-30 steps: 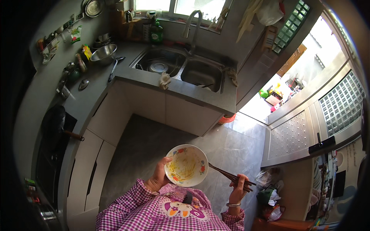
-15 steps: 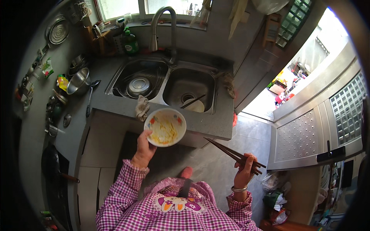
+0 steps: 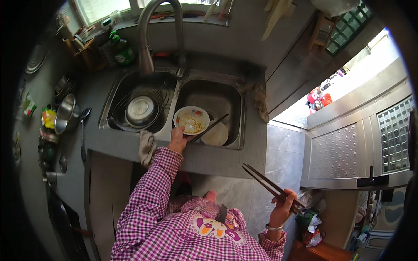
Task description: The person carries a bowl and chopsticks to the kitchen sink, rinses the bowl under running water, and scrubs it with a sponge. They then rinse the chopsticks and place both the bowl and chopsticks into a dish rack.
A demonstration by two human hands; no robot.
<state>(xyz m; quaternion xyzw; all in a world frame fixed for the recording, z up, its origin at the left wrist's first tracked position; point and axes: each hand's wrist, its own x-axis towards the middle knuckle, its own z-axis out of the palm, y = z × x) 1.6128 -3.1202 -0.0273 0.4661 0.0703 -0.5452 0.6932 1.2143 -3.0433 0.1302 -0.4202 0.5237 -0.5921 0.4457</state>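
My left hand [image 3: 177,140] grips the near rim of a white bowl [image 3: 190,120] with a floral pattern and yellow food smears inside. The bowl is over the left part of the right sink basin [image 3: 235,95]. Beside it in that basin lie a pale round dish [image 3: 216,135] and a dark stick-like utensil [image 3: 209,128] leaning across it. Out to the right, away from the counter, my right hand [image 3: 282,209] is closed around several dark brown chopsticks [image 3: 271,186], their tips pointing forward and left.
A metal pot [image 3: 142,111] sits in the left basin under the tall faucet [image 3: 146,56]. A rag [image 3: 147,148] hangs on the counter's front edge. Steel bowls [image 3: 67,114] and a ladle [image 3: 83,135] lie at left, a green soap bottle [image 3: 122,50] behind. An open door [image 3: 335,152] stands right.
My left hand has carried the bowl forward from in front of the counter to over the right basin. My right hand still holds the chopsticks, slightly lower in view. The view has shifted.
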